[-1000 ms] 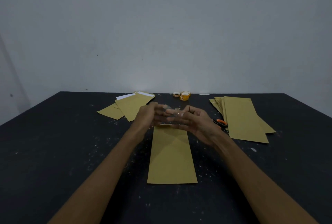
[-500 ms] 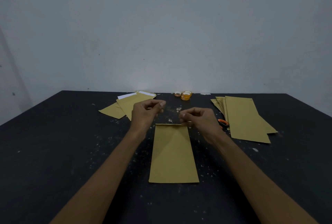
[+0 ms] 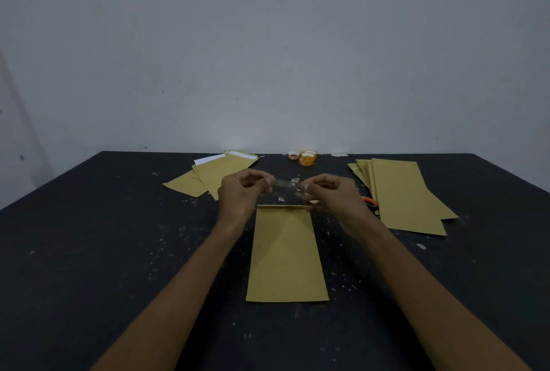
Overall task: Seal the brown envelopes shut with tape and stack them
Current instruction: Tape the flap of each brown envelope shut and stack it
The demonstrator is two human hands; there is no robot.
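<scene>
Pinch hold by left grip [image 3: 244, 189] and right grip [image 3: 330, 192] on ends of clear tape strip [image 3: 287, 183], stretched near far edge of brown envelope [image 3: 287, 254], envelope flat on desk [image 3: 89, 251], tape rolls [image 3: 307, 157] beyond

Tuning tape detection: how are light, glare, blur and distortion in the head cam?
Head view: dim, flat light, black table underexposed, no hard shadows. Head view: clear tape strip pinched between left hand and right hand shows only as faint glints. Head view: soft bright patch low on the wall. Head view: envelope edges crisp, no obvious motion blur; forearms stretched wide-angle.
</scene>
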